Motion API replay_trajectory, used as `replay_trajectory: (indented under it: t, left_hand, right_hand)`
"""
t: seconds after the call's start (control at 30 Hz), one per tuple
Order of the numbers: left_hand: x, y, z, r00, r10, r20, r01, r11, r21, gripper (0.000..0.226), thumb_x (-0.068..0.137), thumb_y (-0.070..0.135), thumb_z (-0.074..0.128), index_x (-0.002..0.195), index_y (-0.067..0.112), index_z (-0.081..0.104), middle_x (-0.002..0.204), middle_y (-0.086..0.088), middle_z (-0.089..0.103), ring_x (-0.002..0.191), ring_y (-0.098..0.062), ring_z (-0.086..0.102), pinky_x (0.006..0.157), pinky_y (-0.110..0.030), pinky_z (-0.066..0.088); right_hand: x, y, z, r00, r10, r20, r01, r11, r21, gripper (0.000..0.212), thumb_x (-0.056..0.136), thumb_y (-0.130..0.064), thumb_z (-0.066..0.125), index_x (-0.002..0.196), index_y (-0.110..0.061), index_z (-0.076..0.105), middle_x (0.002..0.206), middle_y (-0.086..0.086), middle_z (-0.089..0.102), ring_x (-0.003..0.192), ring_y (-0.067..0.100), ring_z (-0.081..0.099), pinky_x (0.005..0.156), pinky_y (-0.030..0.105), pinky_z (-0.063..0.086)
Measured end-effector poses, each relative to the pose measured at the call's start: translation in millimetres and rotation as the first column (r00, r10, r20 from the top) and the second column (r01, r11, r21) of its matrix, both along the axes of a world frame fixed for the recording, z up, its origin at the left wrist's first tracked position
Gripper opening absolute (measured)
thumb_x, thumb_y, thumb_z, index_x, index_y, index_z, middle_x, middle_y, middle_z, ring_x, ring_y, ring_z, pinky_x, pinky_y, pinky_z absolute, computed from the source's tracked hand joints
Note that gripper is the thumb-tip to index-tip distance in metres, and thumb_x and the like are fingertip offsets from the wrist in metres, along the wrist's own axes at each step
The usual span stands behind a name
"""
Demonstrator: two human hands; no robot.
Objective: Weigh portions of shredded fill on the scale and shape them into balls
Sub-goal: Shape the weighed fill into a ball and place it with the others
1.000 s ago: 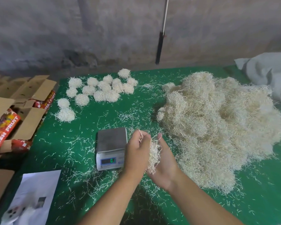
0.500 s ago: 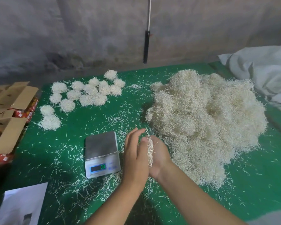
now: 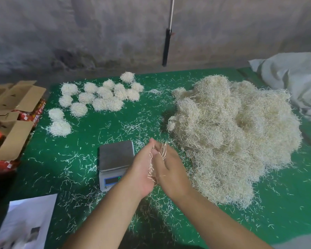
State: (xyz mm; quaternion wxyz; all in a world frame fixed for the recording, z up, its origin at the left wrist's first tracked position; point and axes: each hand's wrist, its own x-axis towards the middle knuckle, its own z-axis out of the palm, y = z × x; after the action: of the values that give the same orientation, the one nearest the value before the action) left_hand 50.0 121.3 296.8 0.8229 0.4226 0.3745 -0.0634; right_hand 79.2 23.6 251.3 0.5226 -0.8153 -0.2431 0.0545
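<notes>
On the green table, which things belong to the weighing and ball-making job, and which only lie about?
For the job:
scale
big heap of fill
finished balls
portion of fill pressed between left hand and right hand

Lying about:
cardboard boxes
printed sheet
white cloth
hanging rod

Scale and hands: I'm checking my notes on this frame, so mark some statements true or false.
1. The scale pan is bare. True.
2. The big fill pile lies left of the scale. False: it lies to its right.
3. The left hand and right hand press a portion between the palms. True.
4. The finished balls sit in the cardboard boxes. False: they lie on the green table.
</notes>
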Motion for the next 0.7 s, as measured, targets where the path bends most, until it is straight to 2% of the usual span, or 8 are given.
replay_trajectory:
  t: [0.23,0.33,0.43,0.5,0.57,0.6,0.63,0.7]
  left_hand:
    - [-4,4,-28,0.999,0.042,-0.009,-0.041,0.993,0.112,0.057,0.095,0.070,0.054,0.101,0.020,0.081,0.095,-0.004,0.081,0.085,-0.016,0.079,0.082,-0.035,0.060]
    - [-5,9,-49,0.994,0.104,-0.011,-0.103,0.991,0.088,0.052,0.098,0.067,0.053,0.103,0.021,0.078,0.098,0.001,0.081,0.084,-0.014,0.078,0.077,-0.034,0.058]
    - [-6,11,-71,0.994,0.100,-0.042,-0.094,0.988,0.122,0.043,0.102,0.062,0.052,0.097,0.027,0.076,0.103,0.006,0.078,0.088,-0.013,0.072,0.071,-0.032,0.050]
    - [-6,16,-80,0.996,0.080,-0.034,-0.068,0.960,0.273,0.036,0.100,0.061,0.055,0.090,0.032,0.073,0.091,0.014,0.073,0.086,-0.006,0.068,0.072,-0.030,0.047]
    - [-8,16,-88,0.996,-0.018,0.082,-0.026,0.864,0.502,0.036,0.099,0.065,0.052,0.087,0.037,0.071,0.077,0.013,0.069,0.074,0.001,0.065,0.067,-0.030,0.047]
    - [-11,13,-92,0.984,-0.106,0.143,-0.002,0.795,0.607,0.042,0.099,0.067,0.048,0.087,0.033,0.069,0.075,0.006,0.069,0.069,-0.002,0.065,0.063,-0.033,0.049]
    - [-14,8,-98,0.964,-0.210,0.164,0.027,0.690,0.723,0.043,0.101,0.066,0.044,0.088,0.031,0.066,0.078,0.003,0.067,0.071,-0.005,0.065,0.064,-0.037,0.051]
    - [-21,2,-110,0.922,-0.372,0.106,0.034,0.350,0.936,0.030,0.104,0.054,0.039,0.090,0.034,0.057,0.090,0.015,0.062,0.090,-0.003,0.058,0.078,-0.036,0.050]
  right_hand:
    - [-19,21,-21,0.953,-0.011,-0.304,0.042,0.995,0.093,0.031,0.115,-0.038,0.038,0.130,-0.034,0.065,0.121,-0.010,0.069,0.117,0.007,0.063,0.103,0.039,0.049]
    - [-25,31,-20,0.796,0.034,-0.604,0.120,0.970,0.213,0.040,0.111,-0.050,0.048,0.150,-0.044,0.054,0.145,-0.025,0.059,0.138,-0.002,0.053,0.121,0.041,0.042]
    - [-31,35,-20,0.662,0.031,-0.749,0.210,0.951,0.225,0.047,0.103,-0.063,0.051,0.150,-0.055,0.046,0.153,-0.023,0.054,0.136,0.001,0.055,0.113,0.044,0.049]
    - [-31,30,-18,0.572,0.038,-0.820,0.284,0.928,0.241,0.056,0.104,-0.069,0.044,0.156,-0.050,0.040,0.166,-0.018,0.038,0.148,0.004,0.042,0.120,0.043,0.039]
    - [-27,24,-21,0.411,0.104,-0.906,0.367,0.890,0.269,0.059,0.107,-0.066,0.037,0.152,-0.031,0.052,0.159,-0.003,0.051,0.145,0.014,0.050,0.119,0.049,0.041]
    - [-26,22,-23,0.351,0.122,-0.928,0.407,0.873,0.269,0.058,0.109,-0.063,0.037,0.137,-0.021,0.064,0.138,0.004,0.069,0.126,0.019,0.067,0.104,0.046,0.053]
    - [-25,22,-23,0.305,0.147,-0.941,0.459,0.843,0.281,0.053,0.110,-0.058,0.039,0.120,-0.015,0.068,0.110,0.008,0.075,0.102,0.023,0.074,0.088,0.040,0.057]
    - [-24,26,-25,0.238,0.203,-0.950,0.569,0.763,0.305,0.038,0.111,-0.045,0.042,0.106,-0.013,0.063,0.092,0.009,0.063,0.086,0.023,0.066,0.080,0.038,0.055]
